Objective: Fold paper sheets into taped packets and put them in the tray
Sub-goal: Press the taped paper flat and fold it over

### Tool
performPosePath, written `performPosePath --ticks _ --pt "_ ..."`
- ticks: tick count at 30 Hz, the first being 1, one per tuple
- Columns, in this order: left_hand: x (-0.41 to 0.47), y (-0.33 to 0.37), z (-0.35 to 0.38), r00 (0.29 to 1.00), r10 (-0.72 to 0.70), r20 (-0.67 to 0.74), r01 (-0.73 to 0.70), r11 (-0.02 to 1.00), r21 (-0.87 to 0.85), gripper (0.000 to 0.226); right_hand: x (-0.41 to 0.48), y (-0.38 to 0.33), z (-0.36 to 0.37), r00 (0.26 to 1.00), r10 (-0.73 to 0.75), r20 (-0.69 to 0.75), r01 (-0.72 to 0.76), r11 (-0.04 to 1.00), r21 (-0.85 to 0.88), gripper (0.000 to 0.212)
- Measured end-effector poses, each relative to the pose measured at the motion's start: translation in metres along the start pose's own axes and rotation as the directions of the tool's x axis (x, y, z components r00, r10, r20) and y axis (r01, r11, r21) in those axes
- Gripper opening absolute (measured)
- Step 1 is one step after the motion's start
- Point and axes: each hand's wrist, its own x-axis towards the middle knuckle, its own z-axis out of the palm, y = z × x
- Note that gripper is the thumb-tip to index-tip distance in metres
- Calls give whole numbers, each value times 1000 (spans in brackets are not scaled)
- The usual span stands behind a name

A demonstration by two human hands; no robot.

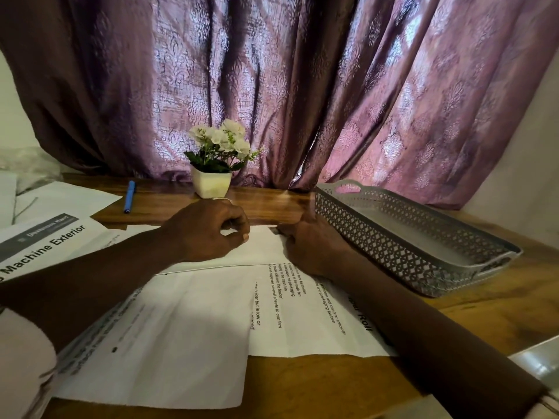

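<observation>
A white printed paper sheet [211, 322] lies on the wooden table, its far part folded over into a flap [260, 249]. My left hand [208, 229] rests on that flap with fingers curled and thumb meeting fingertips. My right hand [308, 243] lies flat on the flap's right edge, beside the tray. The grey perforated tray [402, 249] stands at the right and I see no packets in it. No tape is visible.
More printed sheets [45, 237] lie at the left. A blue pen [129, 196] and a white pot of white flowers [211, 182] stand at the back, before a purple curtain [302, 86]. A pale object [538, 358] shows at the lower right.
</observation>
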Motion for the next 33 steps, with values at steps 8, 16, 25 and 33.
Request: performPosePath --ticks 8,16,25,33 --pt "0 4 -1 999 -31 11 31 999 39 28 -18 2 -7 987 -81 -141 71 995 -71 35" --pt "0 2 2 1000 14 -6 -13 985 173 31 2 13 12 983 -176 -51 180 980 80 65" --pt "-3 13 -2 998 -52 -35 63 875 481 61 -5 6 10 997 -24 73 22 999 33 57" --pt "1 3 -4 976 -215 30 203 952 230 61 -5 7 8 989 -120 -90 127 988 83 67"
